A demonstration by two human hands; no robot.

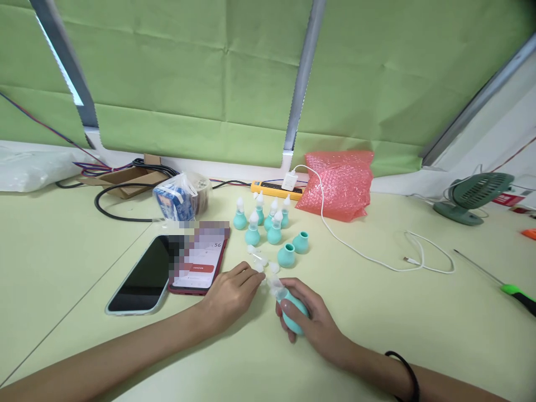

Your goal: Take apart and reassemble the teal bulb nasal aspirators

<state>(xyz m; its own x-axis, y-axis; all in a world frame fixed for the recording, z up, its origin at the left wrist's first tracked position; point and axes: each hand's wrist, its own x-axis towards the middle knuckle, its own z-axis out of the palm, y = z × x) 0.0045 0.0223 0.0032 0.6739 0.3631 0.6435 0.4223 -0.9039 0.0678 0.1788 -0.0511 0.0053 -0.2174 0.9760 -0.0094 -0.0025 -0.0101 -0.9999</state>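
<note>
My right hand (320, 321) is wrapped round a teal nasal aspirator bulb (296, 315), tilted, with a clear plastic collar (276, 286) at its mouth pointing up and left. Just left of that collar, my left hand (234, 290) has its fingers pinched together; what they hold, if anything, is hidden. Small clear nozzle tips (260, 258) lie on the table right by the left fingertips. Beyond them two teal bulbs (286, 255) stand with bare open mouths. Several teal bulbs fitted with clear nozzles (252, 230) stand upright in a group behind.
Two phones (142, 276) lie left of my left hand, one with a lit screen (199, 262). At the back are a bagged blue pack (171, 200), a yellow power strip (272, 190) and pink bubble wrap (339, 187). A white cable (372, 262), screwdriver (502, 285) and green fan (477, 195) are rightward.
</note>
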